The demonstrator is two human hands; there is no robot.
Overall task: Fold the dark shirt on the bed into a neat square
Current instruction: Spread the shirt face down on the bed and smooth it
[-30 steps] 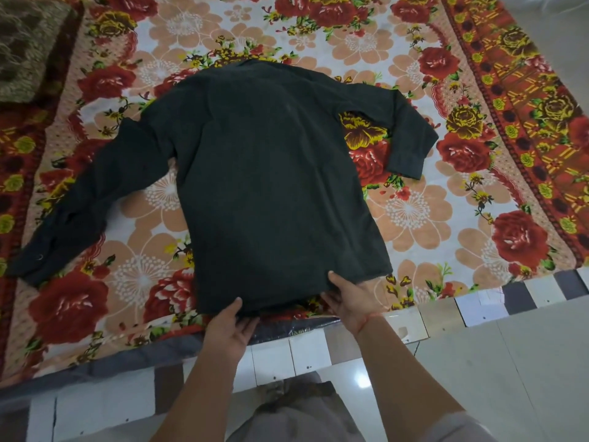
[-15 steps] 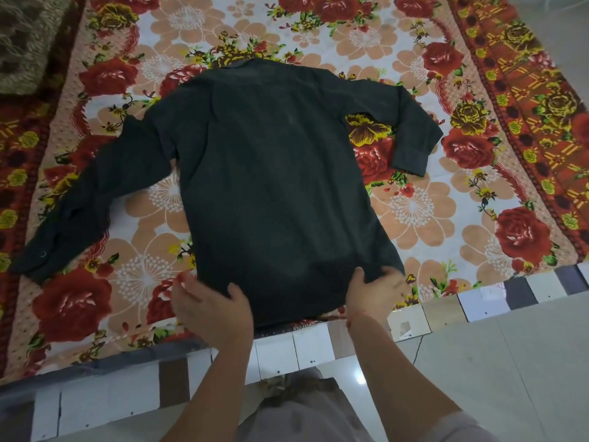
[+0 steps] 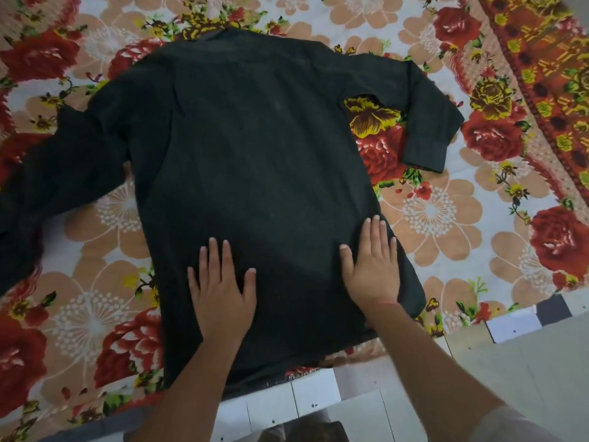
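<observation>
shirt (image 3: pixel 255 173) spread flat on floral bedsheet (image 3: pixel 446 218), long axis running away from the person, collar far, hem at near bed edge | left hand (image 3: pixel 223 291) palm down on lower shirt, fingers spread, gripping nothing | right hand (image 3: pixel 373 266) likewise flat near right hem side

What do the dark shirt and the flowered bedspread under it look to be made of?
Dark shirt: likely a woven cotton-type cloth, matte, with a stitched cuff on the sleeve and soft creases; the exact fibre cannot be told. Flowered bedspread: thin printed fabric, flat and matte, with the pattern dyed on rather than raised. Both hands, left hand and right hand, press flat on the shirt.
</observation>
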